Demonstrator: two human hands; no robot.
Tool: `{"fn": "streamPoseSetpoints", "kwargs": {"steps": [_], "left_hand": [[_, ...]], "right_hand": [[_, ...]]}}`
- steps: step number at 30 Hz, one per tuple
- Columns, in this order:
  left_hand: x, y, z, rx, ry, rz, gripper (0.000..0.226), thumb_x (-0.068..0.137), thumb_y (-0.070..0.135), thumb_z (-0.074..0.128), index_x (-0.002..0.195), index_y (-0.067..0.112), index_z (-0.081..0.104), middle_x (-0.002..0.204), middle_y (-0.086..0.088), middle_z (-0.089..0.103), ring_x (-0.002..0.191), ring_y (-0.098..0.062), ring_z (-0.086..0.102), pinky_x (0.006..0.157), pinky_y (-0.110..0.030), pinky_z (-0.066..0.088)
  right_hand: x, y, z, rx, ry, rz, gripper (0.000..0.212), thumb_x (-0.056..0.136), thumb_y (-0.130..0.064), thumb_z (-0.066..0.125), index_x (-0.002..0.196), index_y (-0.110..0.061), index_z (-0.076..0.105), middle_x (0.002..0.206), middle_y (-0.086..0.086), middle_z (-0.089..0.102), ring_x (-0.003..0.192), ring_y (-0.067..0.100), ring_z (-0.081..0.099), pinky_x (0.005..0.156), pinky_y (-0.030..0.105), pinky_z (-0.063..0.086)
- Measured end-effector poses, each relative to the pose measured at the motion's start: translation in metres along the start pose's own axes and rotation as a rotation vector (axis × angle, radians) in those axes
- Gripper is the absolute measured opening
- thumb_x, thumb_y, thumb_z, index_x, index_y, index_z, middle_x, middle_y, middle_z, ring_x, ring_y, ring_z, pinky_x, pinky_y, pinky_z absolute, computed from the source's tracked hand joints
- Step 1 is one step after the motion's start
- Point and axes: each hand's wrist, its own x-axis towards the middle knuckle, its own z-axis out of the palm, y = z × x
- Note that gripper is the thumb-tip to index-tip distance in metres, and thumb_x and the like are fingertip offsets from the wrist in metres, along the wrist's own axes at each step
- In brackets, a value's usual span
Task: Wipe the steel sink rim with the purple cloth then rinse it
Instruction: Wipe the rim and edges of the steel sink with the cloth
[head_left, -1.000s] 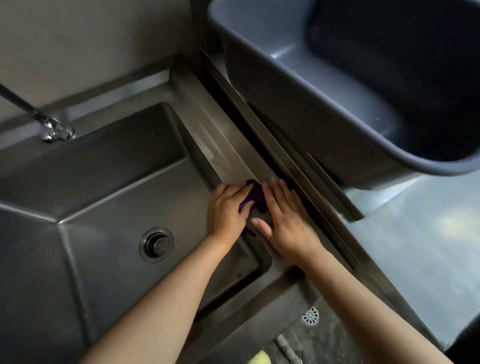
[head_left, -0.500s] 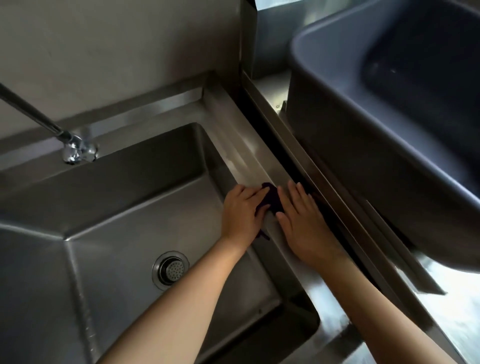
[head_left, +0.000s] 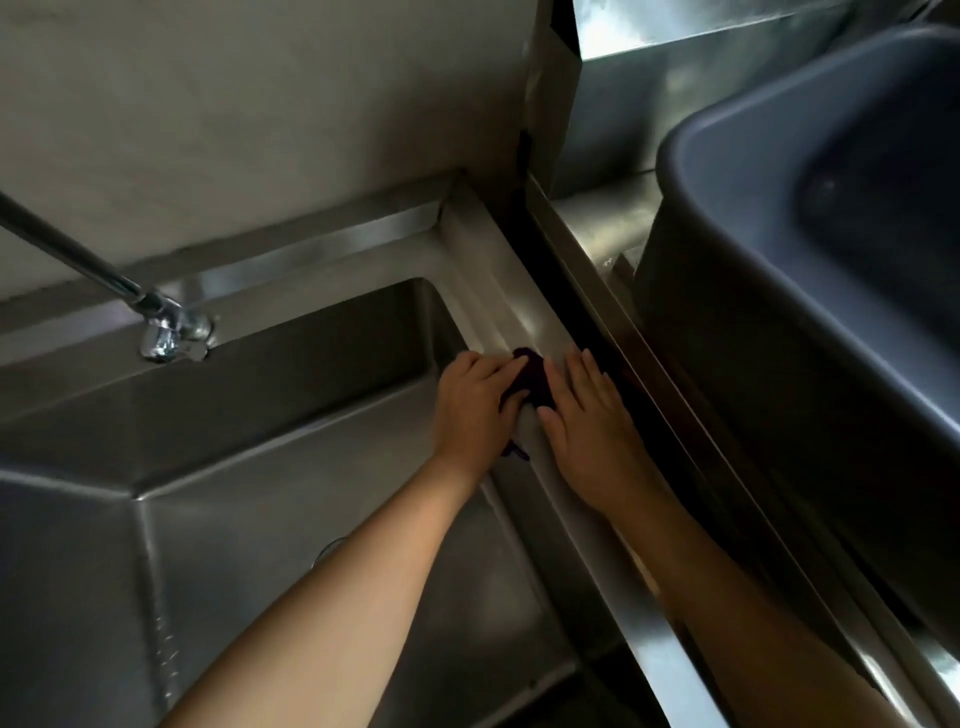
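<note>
Both hands have slid the small dark purple cloth (head_left: 530, 382) farther along the brushed steel sink rim (head_left: 493, 275), toward the back corner at 12 o'clock. The cloth lies bunched on the right-hand strip of the rim, between the hands. The left hand (head_left: 478, 410) presses it with fingers laid flat over its near edge. The right hand (head_left: 587, 421) lies spread flat on the rim, its thumb side touching the cloth; neither hand pinches it.

Risks, as I judge them: a dark gap runs just beside the right hand at 3 o'clock, and a sideways push could drag the cloth into it. Bunched so small, the cloth may also miss the rim's outer edge.

Steel here is smooth and reflective, so the cloth should glide easily. A chrome tap (head_left: 166, 335) hangs over the basin at 9 o'clock, a large grey plastic tub (head_left: 753, 171) sits on the neighbouring counter at 2 o'clock, and a plain wall stands behind. Light is dim.
</note>
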Motion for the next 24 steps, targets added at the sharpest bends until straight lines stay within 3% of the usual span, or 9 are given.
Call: {"fn": "streamPoseSetpoints", "kwargs": {"steps": [3,6,12,17,24], "left_hand": [[0.015,-0.011,0.0,0.023,0.021,-0.006,0.036,0.081,0.03,0.051,0.108,0.015,0.07,0.092,-0.002,0.071,0.083,-0.025,0.057,0.077,-0.026,0.035],[0.029,-0.019,-0.001,0.032,0.054,-0.01,0.034,0.079,0.029,0.053,0.105,0.014,0.07,0.087,-0.003,0.071,0.079,-0.026,0.057,0.075,-0.027,0.034],[0.052,-0.04,-0.001,0.045,0.056,-0.03,0.034,0.08,0.029,0.055,0.107,0.014,0.07,0.092,-0.002,0.071,0.082,-0.023,0.057,0.077,-0.032,0.043],[0.073,-0.055,-0.005,0.073,0.072,-0.033,0.034,0.08,0.029,0.055,0.106,0.014,0.07,0.093,-0.003,0.071,0.081,-0.023,0.056,0.077,-0.026,0.036],[0.101,-0.079,-0.013,0.107,-0.009,0.006,0.039,0.079,0.035,0.051,0.107,0.015,0.071,0.094,-0.002,0.071,0.084,-0.024,0.057,0.073,-0.033,0.044]], "right_hand": [[0.019,-0.003,-0.001,0.004,-0.018,-0.003,0.056,0.099,-0.038,0.02,0.149,-0.019,0.002,0.159,0.008,0.002,0.146,0.017,-0.009,0.119,0.033,-0.003],[0.037,-0.007,-0.003,-0.009,0.001,-0.029,0.062,0.093,-0.046,0.008,0.149,-0.019,0.001,0.159,0.008,0.003,0.146,0.018,-0.007,0.117,0.032,-0.004],[0.067,-0.017,-0.009,0.017,-0.012,-0.023,0.056,0.1,-0.035,0.023,0.149,-0.02,0.0,0.159,0.008,-0.003,0.146,0.018,-0.01,0.114,0.029,-0.009],[0.092,-0.026,-0.011,0.022,-0.021,-0.012,0.056,0.1,-0.035,0.021,0.149,-0.02,-0.001,0.159,0.009,-0.004,0.146,0.02,-0.012,0.115,0.031,-0.009],[0.118,-0.036,-0.008,-0.015,-0.002,-0.008,0.056,0.1,-0.036,0.02,0.149,-0.022,-0.002,0.159,0.011,-0.005,0.146,0.021,-0.012,0.113,0.031,-0.011]]}}
